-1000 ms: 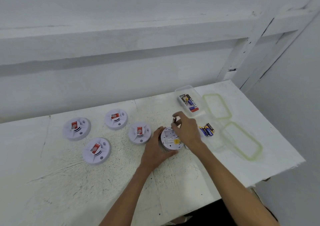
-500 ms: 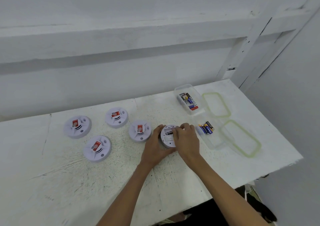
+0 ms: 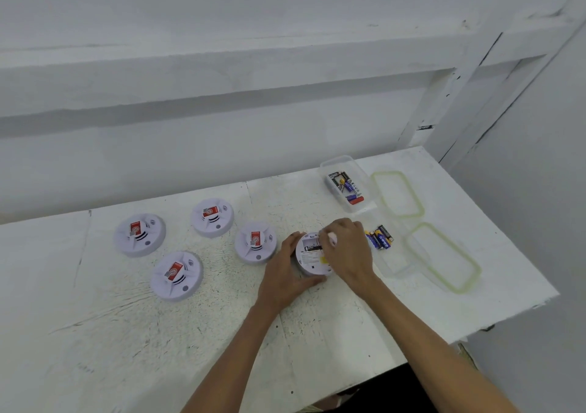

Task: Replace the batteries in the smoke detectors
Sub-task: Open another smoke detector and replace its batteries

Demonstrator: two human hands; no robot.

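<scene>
An upturned white smoke detector [image 3: 312, 259] lies on the white table [image 3: 95, 333], its battery bay open with a dark battery [image 3: 313, 248] in it. My left hand [image 3: 285, 278] grips the detector's left rim. My right hand [image 3: 347, 252] reaches over from the right, its curled fingertips on the battery at the bay. Several other detectors lie face up with red labels to the left [image 3: 255, 242], [image 3: 211, 217], [image 3: 139, 235].
A clear tub [image 3: 396, 265] with several blue and black batteries [image 3: 380, 238] sits just right of my right hand. A second tub [image 3: 361, 175] with batteries stands further back. Two green-rimmed lids [image 3: 396, 194], [image 3: 444, 255] lie near the table's right edge.
My right hand, which held a battery above the detector, has come down onto the open bay. The left hand has kept its hold on the rim.
</scene>
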